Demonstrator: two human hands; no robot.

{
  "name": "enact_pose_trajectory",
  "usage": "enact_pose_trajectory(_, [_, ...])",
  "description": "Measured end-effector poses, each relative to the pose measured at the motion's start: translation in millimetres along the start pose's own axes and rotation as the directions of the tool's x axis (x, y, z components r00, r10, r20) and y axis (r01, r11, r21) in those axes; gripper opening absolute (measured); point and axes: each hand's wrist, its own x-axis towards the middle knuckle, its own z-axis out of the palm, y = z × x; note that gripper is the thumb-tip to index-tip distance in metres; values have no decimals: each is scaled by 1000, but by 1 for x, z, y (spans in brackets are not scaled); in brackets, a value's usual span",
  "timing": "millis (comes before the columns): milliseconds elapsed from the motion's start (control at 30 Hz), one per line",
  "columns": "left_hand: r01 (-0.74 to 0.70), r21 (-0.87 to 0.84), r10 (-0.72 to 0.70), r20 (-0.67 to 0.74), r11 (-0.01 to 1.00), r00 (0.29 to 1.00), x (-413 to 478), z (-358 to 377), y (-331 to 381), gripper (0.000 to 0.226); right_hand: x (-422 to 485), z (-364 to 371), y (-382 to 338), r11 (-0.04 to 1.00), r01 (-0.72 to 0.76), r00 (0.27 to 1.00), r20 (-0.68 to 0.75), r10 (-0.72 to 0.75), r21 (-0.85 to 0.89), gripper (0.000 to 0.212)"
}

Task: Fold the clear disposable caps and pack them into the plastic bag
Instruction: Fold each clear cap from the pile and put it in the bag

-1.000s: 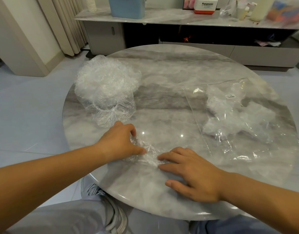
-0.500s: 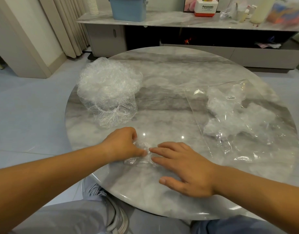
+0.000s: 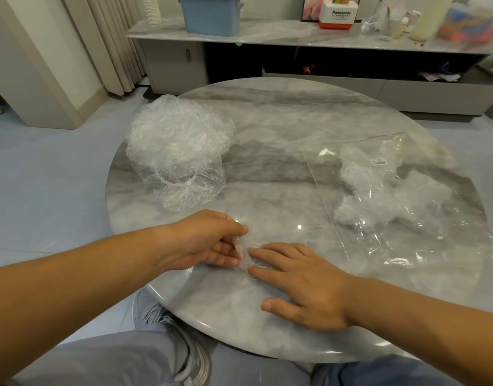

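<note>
A crumpled clear cap lies near the front edge of the round marble table. My left hand pinches its left end between thumb and fingers and lifts it a little. Flat on the cap's right part lies my right hand, fingers straight and pressing down. A tall pile of loose clear caps stands at the table's left. On the right lies the clear plastic bag with several folded caps inside.
Behind the table runs a low marble sideboard carrying a blue bin, a Panasonic box and bottles. Curtains hang at the back left. My knees and a grey shoe sit under the table's front edge.
The cap has been bunched into a narrower bundle. My left hand turned palm inward and lifted the cap's left end. My right hand slid left along it.
</note>
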Motion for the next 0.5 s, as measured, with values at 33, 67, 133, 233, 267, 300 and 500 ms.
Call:
enact_pose_trajectory(33, [5, -21, -4, 21, 1000, 1000, -1, 3, 0, 16, -2, 0, 1, 999, 4, 999, -34, -3, 37, 63])
enact_pose_trajectory(67, [9, -37, -8, 38, 999, 999, -2, 7, -1, 15, -5, 0, 3, 997, 11, 996, -93, -4, 75, 58])
enact_pose_trajectory(133, [35, -71, -31, 54, 997, 998, -2, 12, 0, 18, -12, -2, 7, 993, 23, 967, -256, 8, 117, 45])
enact_pose_trajectory(233, [99, -98, -89, 102, 990, 991, -2, 15, 2, 41, -21, -6, 14, 989, 7, 913, -405, 54, 148, 30])
enact_pose_trajectory(267, [123, -102, -110, 125, 987, 986, -3, 17, 3, 45, -23, -5, 16, 988, -1, 903, -424, 68, 155, 28])
enact_pose_trajectory(300, [146, -104, -129, 149, 984, 980, -3, 18, 4, 48, -25, -4, 18, 987, -3, 897, -436, 74, 161, 27])
enact_pose_trajectory(500, [203, -99, -176, 236, 974, 956, -1, 23, 6, 51, -29, 1, 14, 994, 77, 932, -359, -45, 75, 33])
